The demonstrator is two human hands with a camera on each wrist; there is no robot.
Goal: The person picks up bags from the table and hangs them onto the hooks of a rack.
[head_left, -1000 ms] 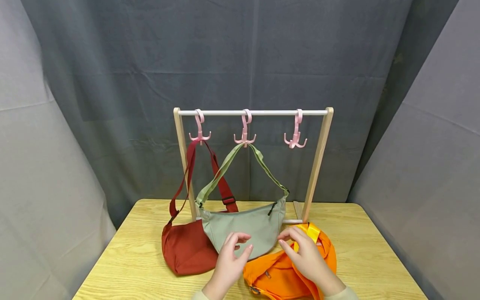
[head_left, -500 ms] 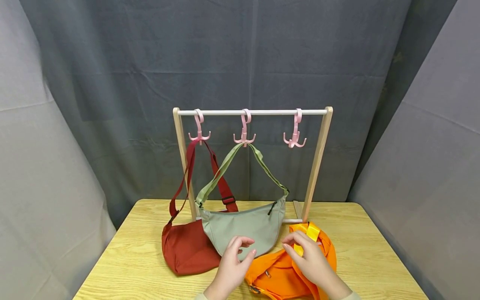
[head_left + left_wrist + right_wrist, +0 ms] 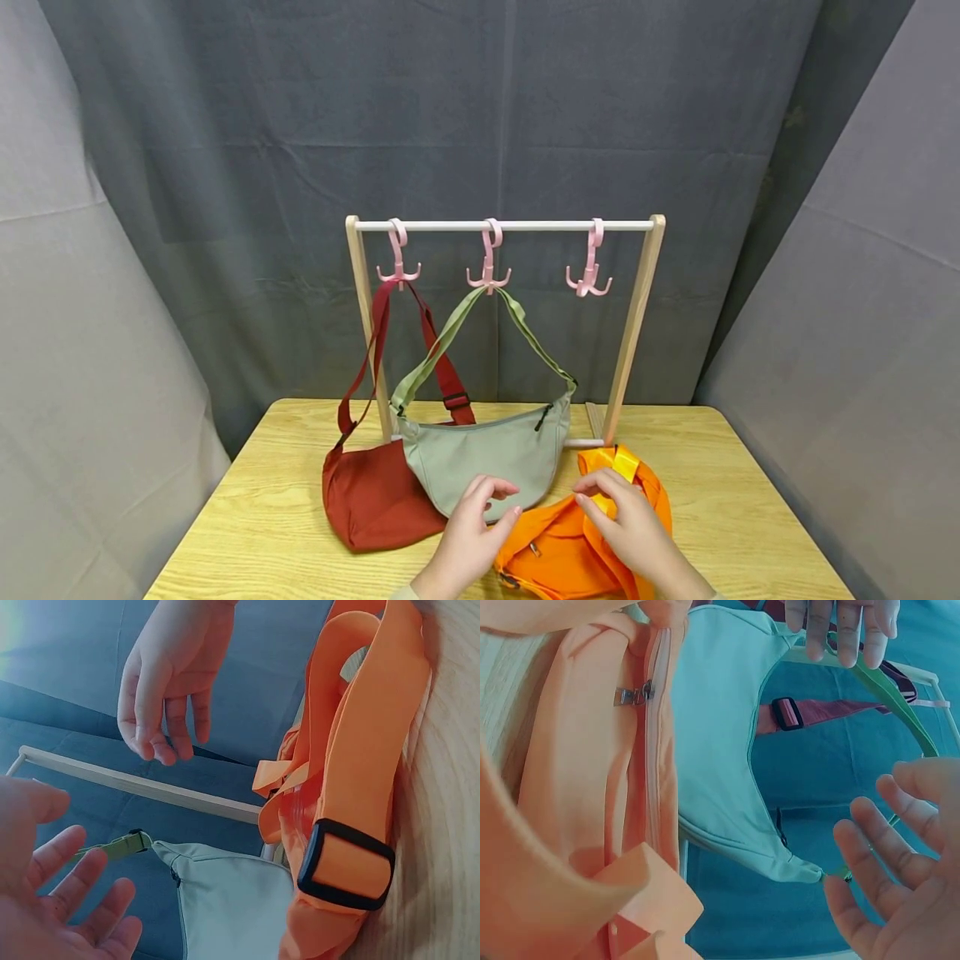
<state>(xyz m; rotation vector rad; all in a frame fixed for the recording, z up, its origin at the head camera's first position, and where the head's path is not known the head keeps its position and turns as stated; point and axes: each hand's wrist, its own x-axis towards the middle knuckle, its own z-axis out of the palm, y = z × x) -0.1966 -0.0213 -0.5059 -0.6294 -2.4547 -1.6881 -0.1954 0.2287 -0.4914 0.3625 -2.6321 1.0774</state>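
Observation:
In the head view my left hand (image 3: 472, 529) hovers in front of the grey-green bag (image 3: 487, 454), fingers loosely bent and holding nothing. My right hand (image 3: 626, 521) is raised over the orange bag (image 3: 558, 558), its fingers also relaxed around nothing. Both wrist views show the hands apart from the bags. The orange bag lies on the table, its strap (image 3: 375, 727) and black buckle (image 3: 346, 864) plain in the left wrist view. By its green strap (image 3: 450, 333), the grey-green bag hangs from the middle pink hook (image 3: 489, 262). A dark red bag (image 3: 378, 496) has its strap on the left pink hook (image 3: 399, 258).
A rack with a white rail (image 3: 540, 225) and wooden posts (image 3: 636, 325) stands at the back of the wooden table (image 3: 247, 517). The right pink hook (image 3: 590, 267) bears no bag. Grey curtains (image 3: 300, 125) enclose the back and sides.
My left hand has drifted slightly right and down. My right hand has also shifted a little to the right. The bags stay in place.

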